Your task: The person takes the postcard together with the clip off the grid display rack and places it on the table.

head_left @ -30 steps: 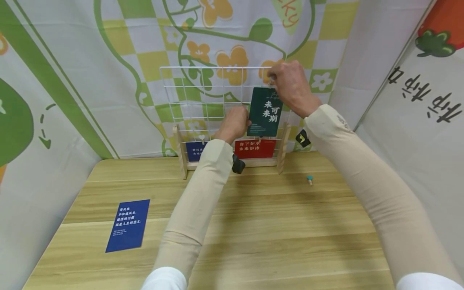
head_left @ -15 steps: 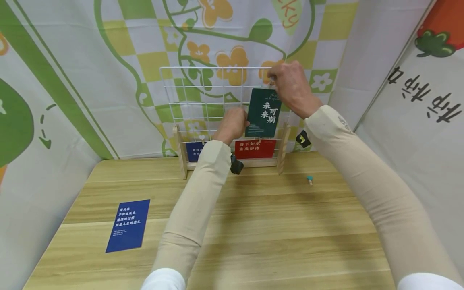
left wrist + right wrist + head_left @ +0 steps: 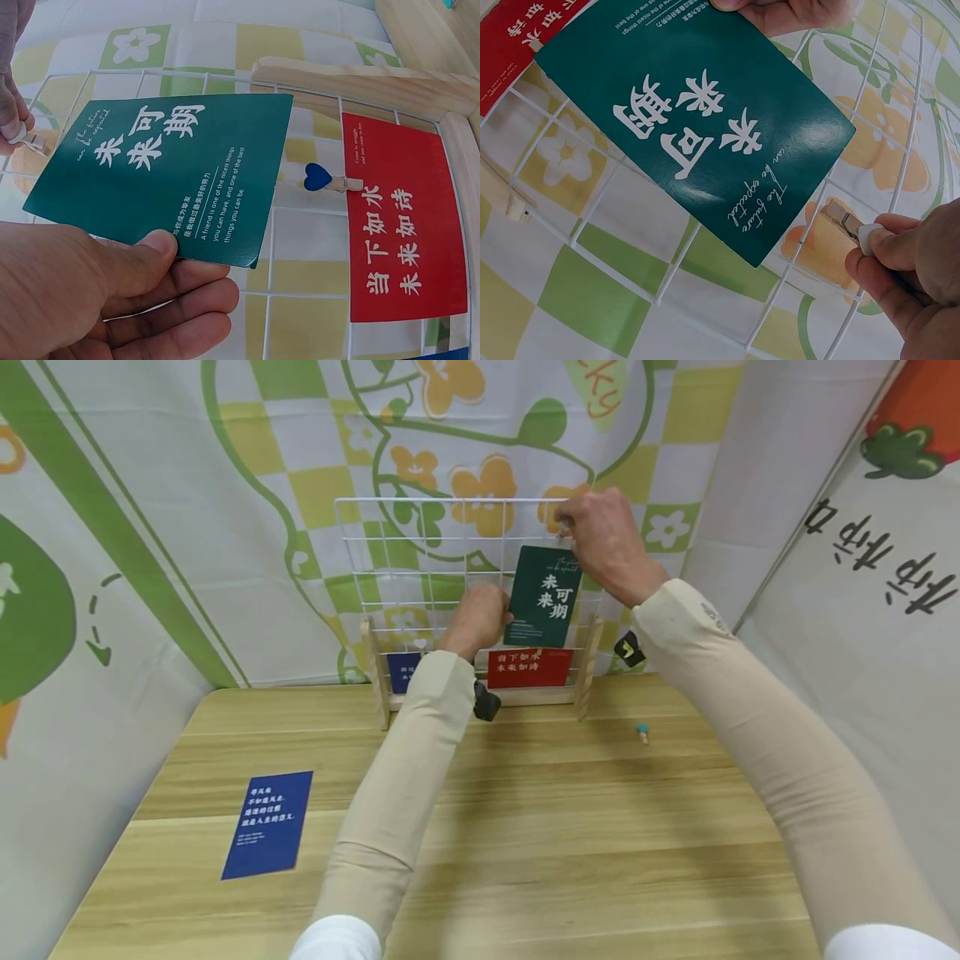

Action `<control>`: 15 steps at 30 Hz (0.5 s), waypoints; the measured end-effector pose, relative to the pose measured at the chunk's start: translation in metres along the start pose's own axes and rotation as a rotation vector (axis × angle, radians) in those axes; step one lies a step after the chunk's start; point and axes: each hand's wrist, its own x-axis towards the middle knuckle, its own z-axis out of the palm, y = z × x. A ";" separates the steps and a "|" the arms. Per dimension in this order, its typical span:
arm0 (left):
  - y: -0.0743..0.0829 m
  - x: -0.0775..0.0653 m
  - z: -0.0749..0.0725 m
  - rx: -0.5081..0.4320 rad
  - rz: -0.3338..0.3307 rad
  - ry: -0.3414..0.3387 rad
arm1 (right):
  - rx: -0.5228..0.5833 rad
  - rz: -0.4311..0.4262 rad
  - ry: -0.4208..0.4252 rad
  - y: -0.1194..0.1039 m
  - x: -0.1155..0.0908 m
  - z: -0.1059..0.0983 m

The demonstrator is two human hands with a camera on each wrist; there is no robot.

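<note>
With thumb and fingers my left hand (image 3: 112,292) pinches a dark green card (image 3: 217,150) by its long edge. The card hangs slightly tilted in front of a white wire grid (image 3: 408,572) on wooden feet. My right hand (image 3: 607,539) is by the grid's upper right, pinching a small wooden clothespin (image 3: 844,219) with a white piece on its end. In the right wrist view the clothespin sits just off the card's upper corner, apart from it. Below the green card, a red card (image 3: 405,247) hangs from the grid by a clothespin with a blue heart (image 3: 318,178).
A blue card (image 3: 402,672) hangs low on the grid's left, partly covered by my left arm. Another blue card (image 3: 268,825) lies on the wooden table (image 3: 570,852) at left. A small clothespin with a teal top (image 3: 642,733) lies at right. Printed curtains stand behind.
My left hand and the green card have shifted slightly down and to the left, and the card leans a little more. My right hand stays in nearly the same place.
</note>
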 end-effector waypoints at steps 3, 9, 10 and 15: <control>0.001 -0.001 -0.001 -0.004 0.001 -0.004 | -0.001 -0.006 0.011 0.000 0.000 0.000; -0.001 -0.001 -0.002 -0.011 -0.010 -0.005 | -0.001 -0.002 0.009 -0.001 0.000 -0.001; -0.001 -0.002 -0.002 -0.012 -0.012 -0.005 | 0.000 0.000 0.006 -0.002 0.000 -0.001; -0.001 -0.003 -0.003 -0.006 -0.006 -0.003 | 0.001 0.007 -0.010 -0.002 -0.002 -0.003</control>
